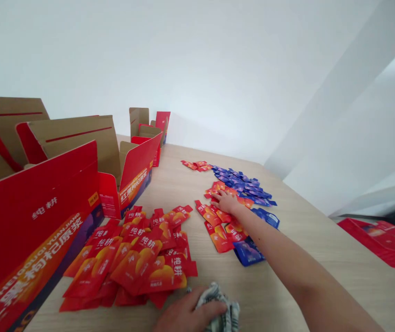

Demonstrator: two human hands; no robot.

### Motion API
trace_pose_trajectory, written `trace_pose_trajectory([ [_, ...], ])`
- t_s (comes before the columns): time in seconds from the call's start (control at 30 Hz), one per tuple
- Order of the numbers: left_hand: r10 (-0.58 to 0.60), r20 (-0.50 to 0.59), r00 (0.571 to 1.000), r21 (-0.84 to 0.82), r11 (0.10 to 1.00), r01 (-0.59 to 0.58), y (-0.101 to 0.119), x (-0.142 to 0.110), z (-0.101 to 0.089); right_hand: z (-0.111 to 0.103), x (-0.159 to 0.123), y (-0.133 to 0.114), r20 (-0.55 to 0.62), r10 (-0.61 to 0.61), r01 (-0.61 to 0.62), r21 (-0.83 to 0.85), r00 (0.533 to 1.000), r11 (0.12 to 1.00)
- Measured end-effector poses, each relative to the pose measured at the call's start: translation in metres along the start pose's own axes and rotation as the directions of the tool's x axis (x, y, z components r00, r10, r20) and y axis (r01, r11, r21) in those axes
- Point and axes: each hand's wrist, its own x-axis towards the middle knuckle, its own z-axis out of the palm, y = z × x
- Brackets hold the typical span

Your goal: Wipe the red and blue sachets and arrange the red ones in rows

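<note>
My right hand [225,202] reaches across the wooden table and lies flat, fingers spread, on a loose spread of red sachets [218,230]. Dark blue sachets [242,186] lie in a heap just beyond it, and a few more [248,251] sit near my right wrist. My left hand [190,311] rests at the near edge of the view, gripping a crumpled grey-and-white cloth [223,306]. To its left and ahead lies a larger pile of red-and-orange sachets [142,258], printed with Chinese characters. My left hand is close to this pile's near edge.
Red printed cardboard cartons [34,207], some with open flaps, stand along the table's left side, and more [149,133] stand toward the far end. A flat red carton piece [377,242] lies at the right beyond the table edge. White walls rise behind.
</note>
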Motion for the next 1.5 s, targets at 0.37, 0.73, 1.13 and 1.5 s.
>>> trace_pose_trajectory([
  [0.37, 0.021, -0.038, 0.999, 0.156, 0.988, -0.015, 0.043, -0.008, -0.013, 0.001, -0.118, -0.057, -0.151, -0.185, 0.185, -0.014, 0.971, 0.983],
  [0.73, 0.200, -0.494, 0.846, 0.163, 0.977, -0.136, 0.067, -0.024, -0.024, -0.008, -0.205, -0.075, -0.402, 0.092, 0.124, 0.481, 0.911, 0.868],
  [1.13, 0.050, -0.513, 0.857, -0.038, 0.996, -0.082, 0.106, -0.046, 0.011, -0.023, -0.343, -0.132, -0.224, 0.467, 0.454, 0.759, 0.855, -0.467],
  [1.5, -0.080, -0.337, 0.938, -0.605, 0.782, -0.151, 0.126, -0.062, 0.002, -0.009, -0.329, -0.151, -0.502, 0.313, 0.470, 0.865, 0.806, 0.178],
])
